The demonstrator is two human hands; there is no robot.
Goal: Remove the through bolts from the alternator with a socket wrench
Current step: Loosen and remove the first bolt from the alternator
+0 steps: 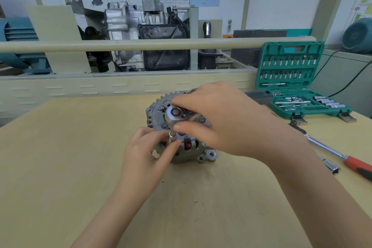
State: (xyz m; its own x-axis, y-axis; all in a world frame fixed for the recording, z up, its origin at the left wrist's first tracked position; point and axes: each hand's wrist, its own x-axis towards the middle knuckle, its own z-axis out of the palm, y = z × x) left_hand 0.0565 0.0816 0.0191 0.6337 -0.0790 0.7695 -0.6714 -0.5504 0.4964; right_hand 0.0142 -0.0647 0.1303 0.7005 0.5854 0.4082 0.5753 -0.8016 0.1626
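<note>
The alternator (181, 137) sits near the middle of the tan bench (60, 147), its flat end face turned up. The right hand (225, 121) reaches in from 4 o'clock and grips the ratchet head of the socket wrench (174, 113) between thumb and fingers — the handle is hidden under the palm. A socket (172, 136) hangs straight down from that head onto the alternator's near rim, at about 7 o'clock on the housing. The left hand (148, 154) pinches this socket between thumb and forefinger. At 3 o'clock lie a red-handled tool (342, 157) and a loose extension bar (329, 164); behind them, at 2 o'clock, stands an open green socket set case (289, 82).
</note>
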